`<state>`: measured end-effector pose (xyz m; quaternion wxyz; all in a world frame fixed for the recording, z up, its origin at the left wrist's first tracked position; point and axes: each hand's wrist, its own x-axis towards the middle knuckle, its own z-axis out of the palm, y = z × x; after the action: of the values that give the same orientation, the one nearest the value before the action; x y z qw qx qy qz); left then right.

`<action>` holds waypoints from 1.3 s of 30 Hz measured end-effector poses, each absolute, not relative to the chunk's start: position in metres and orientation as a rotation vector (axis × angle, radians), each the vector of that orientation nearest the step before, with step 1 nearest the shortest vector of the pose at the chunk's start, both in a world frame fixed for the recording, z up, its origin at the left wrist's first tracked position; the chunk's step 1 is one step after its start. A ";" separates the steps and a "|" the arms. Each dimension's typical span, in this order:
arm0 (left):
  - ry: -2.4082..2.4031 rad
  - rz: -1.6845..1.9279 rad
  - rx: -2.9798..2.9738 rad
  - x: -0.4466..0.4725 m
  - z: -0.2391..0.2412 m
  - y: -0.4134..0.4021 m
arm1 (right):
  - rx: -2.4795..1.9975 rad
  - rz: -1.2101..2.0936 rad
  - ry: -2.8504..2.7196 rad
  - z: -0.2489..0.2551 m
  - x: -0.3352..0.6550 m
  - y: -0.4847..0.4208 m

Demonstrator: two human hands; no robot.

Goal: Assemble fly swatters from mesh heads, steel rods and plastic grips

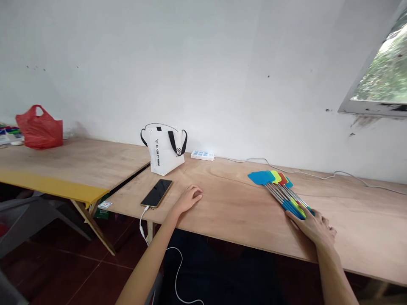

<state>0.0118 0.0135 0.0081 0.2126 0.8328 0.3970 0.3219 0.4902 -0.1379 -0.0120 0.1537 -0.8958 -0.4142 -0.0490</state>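
**Right hand (313, 223) on bundle of multicoloured flat-headed swatters (282, 195); left hand (189, 198) free**

Swatters lie on the brown wood-grained table (229, 220), right of centre: broad flat heads overlapping (blue, yellow, red), thin silvery rods, blue and yellow-green grips. Right hand lies across the grip ends, thumb to one side; cannot tell whether it is clamped on them (the hand itself covers the ends). Left hand rests on the wood holding nothing, fingers loosely curled, near a glossy black rectangular phone (157, 193) with a white cable (142, 228) plugged in. Containers: upright white bag with black straps (161, 154), contents hidden; crinkled red plastic bag (43, 130), contents also hidden. Window (381, 76) cut off at the right edge.
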 end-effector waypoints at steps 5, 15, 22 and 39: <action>1.125 0.871 2.302 0.012 0.010 0.012 | -2.590 -0.117 -1.165 -0.009 0.485 -0.136; 1.114 0.866 2.316 0.012 0.009 0.012 | -2.574 -0.085 -1.155 -0.009 0.485 -0.136; 1.114 0.885 2.320 0.012 0.005 0.015 | -2.524 -0.147 -1.151 -0.009 0.473 -0.128; 1.117 0.893 2.328 0.012 0.003 0.016 | -2.662 0.109 -1.223 0.001 0.521 -0.025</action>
<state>0.0118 0.0162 0.0033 0.2032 0.8342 0.4005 0.3199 0.5214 -0.0245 0.0010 0.1049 -0.9031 -0.4149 0.0369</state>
